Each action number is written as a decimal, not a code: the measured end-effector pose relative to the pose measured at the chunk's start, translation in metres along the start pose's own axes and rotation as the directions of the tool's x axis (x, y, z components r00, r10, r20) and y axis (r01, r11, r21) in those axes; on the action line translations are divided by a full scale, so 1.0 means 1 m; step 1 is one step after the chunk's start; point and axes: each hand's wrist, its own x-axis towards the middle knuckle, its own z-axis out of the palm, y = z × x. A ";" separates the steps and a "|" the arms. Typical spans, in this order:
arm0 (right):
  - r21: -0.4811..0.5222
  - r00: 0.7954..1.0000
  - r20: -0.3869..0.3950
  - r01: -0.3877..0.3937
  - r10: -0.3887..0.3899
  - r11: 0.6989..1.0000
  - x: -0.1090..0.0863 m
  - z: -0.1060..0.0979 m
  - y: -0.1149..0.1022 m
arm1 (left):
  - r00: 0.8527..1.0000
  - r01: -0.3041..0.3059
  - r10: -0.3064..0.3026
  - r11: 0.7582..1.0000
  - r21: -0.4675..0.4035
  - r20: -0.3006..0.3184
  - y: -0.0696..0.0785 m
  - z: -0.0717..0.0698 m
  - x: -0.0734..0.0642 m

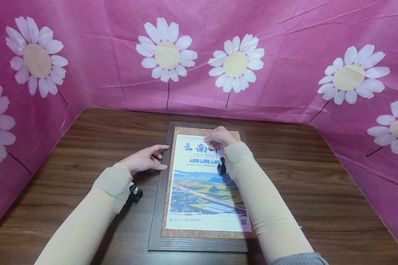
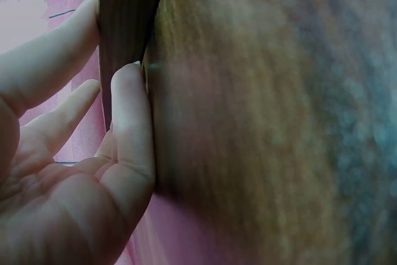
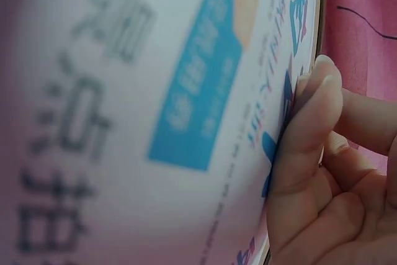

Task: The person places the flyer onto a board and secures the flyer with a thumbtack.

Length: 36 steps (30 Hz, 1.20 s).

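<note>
A printed poster [image 1: 202, 195] with large blue Chinese characters and a landscape picture lies on a cork board [image 1: 205, 233] with a dark wooden frame [image 1: 156, 209]. My left hand [image 1: 146, 158] is at the frame's left side, its fingertips right at the outer edge; in the left wrist view, its thumb and fingers [image 2: 130, 110] are spread along that edge. Over the upper part of the poster is my right hand [image 1: 221, 137], fingers bent, with thumb and index tips [image 3: 322, 91] close together near the top edge. I cannot tell whether anything sits between those tips.
The framed board lies on a dark wood-grain table [image 1: 302, 176]. A pink cloth [image 1: 199, 95] with large white daisies hangs round the back and sides. Small black devices [image 1: 136, 193] are strapped at both wrists.
</note>
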 end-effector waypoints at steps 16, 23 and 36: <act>0.020 1.000 -0.025 -0.019 0.019 1.000 -0.005 0.000 0.000 | 1.000 -0.005 0.005 1.000 0.006 0.000 0.001 0.001 0.001; -0.009 1.000 -0.019 0.003 -0.003 1.000 -0.008 -0.001 0.000 | 1.000 -0.003 0.003 1.000 0.008 0.004 0.001 0.001 0.001; -0.060 0.983 0.082 0.168 -0.163 0.984 -0.015 -0.009 0.003 | 1.000 -0.002 0.002 1.000 0.005 0.011 0.000 0.000 0.000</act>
